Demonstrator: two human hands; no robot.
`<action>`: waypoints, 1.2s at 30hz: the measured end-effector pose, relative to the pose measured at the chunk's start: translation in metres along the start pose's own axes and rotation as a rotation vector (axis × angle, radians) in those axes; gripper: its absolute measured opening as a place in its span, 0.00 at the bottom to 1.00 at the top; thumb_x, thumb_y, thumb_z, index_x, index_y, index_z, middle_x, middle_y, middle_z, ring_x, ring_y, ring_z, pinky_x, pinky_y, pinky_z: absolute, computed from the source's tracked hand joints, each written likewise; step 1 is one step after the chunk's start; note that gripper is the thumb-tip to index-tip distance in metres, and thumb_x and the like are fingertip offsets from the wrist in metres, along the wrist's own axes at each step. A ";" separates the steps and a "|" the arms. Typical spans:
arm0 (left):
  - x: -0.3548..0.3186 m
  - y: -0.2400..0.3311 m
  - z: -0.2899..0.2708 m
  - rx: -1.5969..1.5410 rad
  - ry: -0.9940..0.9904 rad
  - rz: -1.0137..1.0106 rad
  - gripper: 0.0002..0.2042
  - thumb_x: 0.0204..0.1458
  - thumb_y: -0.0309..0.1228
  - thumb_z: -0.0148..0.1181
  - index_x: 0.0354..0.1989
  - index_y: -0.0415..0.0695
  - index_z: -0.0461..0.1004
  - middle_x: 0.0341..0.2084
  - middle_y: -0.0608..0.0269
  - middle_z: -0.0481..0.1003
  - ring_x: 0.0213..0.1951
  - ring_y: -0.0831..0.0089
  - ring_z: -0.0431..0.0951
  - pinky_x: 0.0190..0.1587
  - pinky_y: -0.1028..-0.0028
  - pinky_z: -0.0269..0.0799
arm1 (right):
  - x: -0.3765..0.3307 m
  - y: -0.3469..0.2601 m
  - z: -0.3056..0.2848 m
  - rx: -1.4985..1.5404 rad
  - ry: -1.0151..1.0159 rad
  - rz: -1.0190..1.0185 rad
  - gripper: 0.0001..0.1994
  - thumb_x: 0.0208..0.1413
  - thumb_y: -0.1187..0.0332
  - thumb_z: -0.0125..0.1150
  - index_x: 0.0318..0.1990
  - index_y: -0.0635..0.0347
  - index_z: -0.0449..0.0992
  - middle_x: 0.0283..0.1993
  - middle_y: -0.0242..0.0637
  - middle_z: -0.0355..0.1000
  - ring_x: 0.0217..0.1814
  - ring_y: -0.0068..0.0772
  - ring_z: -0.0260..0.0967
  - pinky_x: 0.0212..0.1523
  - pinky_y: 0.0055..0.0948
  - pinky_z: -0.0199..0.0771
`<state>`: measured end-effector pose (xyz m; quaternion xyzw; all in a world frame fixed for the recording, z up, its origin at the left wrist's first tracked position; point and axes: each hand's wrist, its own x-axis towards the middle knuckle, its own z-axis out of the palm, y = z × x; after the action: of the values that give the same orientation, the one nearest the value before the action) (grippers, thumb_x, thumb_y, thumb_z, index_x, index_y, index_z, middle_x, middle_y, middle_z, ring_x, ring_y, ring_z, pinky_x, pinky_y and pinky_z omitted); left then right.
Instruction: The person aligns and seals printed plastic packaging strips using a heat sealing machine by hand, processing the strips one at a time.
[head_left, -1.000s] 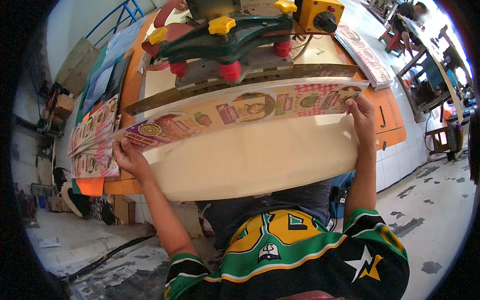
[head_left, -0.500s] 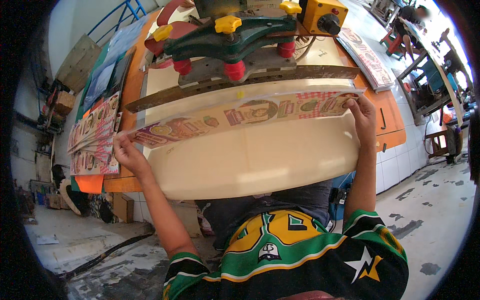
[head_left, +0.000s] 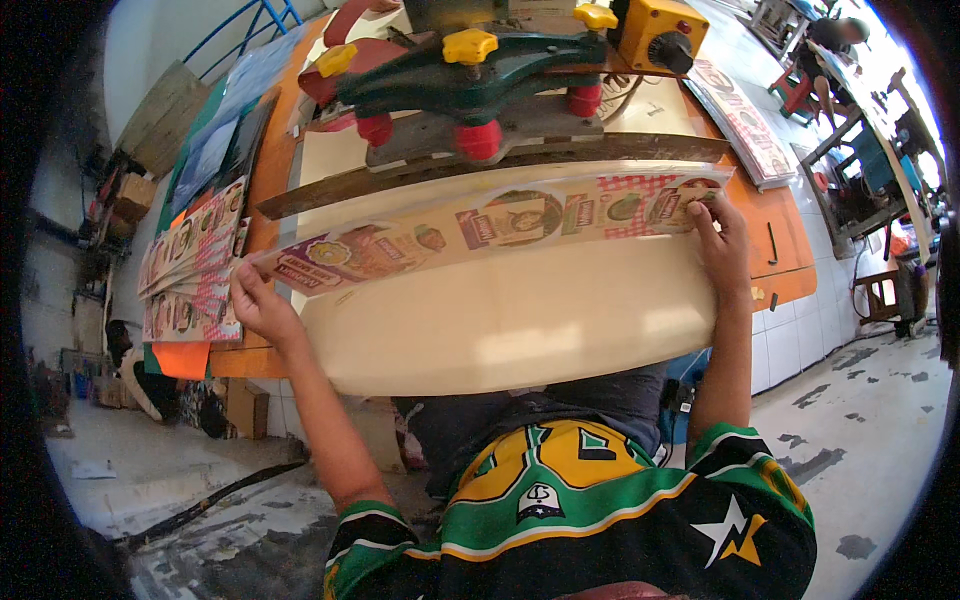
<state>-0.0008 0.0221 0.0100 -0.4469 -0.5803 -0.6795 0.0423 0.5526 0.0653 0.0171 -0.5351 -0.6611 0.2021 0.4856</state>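
Observation:
A long, glossy printed strip [head_left: 400, 252] with food pictures and red checks stretches between my two hands. My left hand [head_left: 264, 303] pinches its left end, near a stack of similar strips. At the right end my right hand [head_left: 722, 240] grips it between thumb and fingers. Beneath the strip lies a cream board [head_left: 500, 330] with a curved near edge. The strip's far edge runs close to a long metal bar [head_left: 335, 188] under a green cast-metal press [head_left: 430, 88]. I cannot tell whether strip and bar touch.
Fanned printed strips [head_left: 190, 270] lie on the orange table at the left, above an orange sheet [head_left: 180, 359]. Another printed stack [head_left: 745, 130] is at the far right. A yellow control box [head_left: 655, 38] sits beside the press. A hex key [head_left: 771, 243] lies right of my right hand.
The strip has tilted, so more of its printed face shows. Both hands keep hold of its ends. The whole view has shifted slightly.

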 end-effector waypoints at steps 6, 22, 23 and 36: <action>0.002 0.001 0.002 -0.030 -0.054 -0.047 0.16 0.65 0.37 0.49 0.38 0.35 0.74 0.29 0.68 0.75 0.33 0.82 0.70 0.37 0.78 0.67 | -0.002 -0.002 0.000 -0.047 -0.033 0.112 0.14 0.62 0.62 0.56 0.39 0.69 0.75 0.32 0.37 0.74 0.31 0.24 0.69 0.32 0.27 0.70; 0.001 0.010 0.008 -0.052 -0.066 -0.104 0.15 0.65 0.38 0.48 0.35 0.39 0.73 0.28 0.71 0.73 0.32 0.84 0.68 0.36 0.81 0.65 | 0.000 -0.005 0.001 -0.128 -0.047 0.059 0.12 0.64 0.64 0.54 0.38 0.68 0.72 0.32 0.36 0.74 0.35 0.22 0.66 0.38 0.25 0.67; 0.001 0.011 0.008 -0.051 -0.068 -0.107 0.15 0.65 0.38 0.48 0.35 0.38 0.73 0.28 0.70 0.73 0.32 0.84 0.69 0.36 0.81 0.65 | 0.000 -0.005 0.001 -0.129 -0.047 0.059 0.12 0.64 0.64 0.54 0.38 0.68 0.72 0.32 0.36 0.74 0.35 0.22 0.66 0.38 0.25 0.67; 0.000 0.011 0.009 -0.041 0.012 0.040 0.13 0.64 0.35 0.51 0.43 0.36 0.73 0.38 0.63 0.75 0.40 0.77 0.72 0.46 0.77 0.68 | -0.004 0.005 -0.005 -0.151 -0.003 0.017 0.13 0.62 0.62 0.56 0.40 0.66 0.75 0.32 0.36 0.75 0.34 0.23 0.68 0.35 0.25 0.68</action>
<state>0.0105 0.0255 0.0179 -0.4553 -0.5568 -0.6929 0.0500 0.5587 0.0622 0.0139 -0.5753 -0.6706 0.1565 0.4414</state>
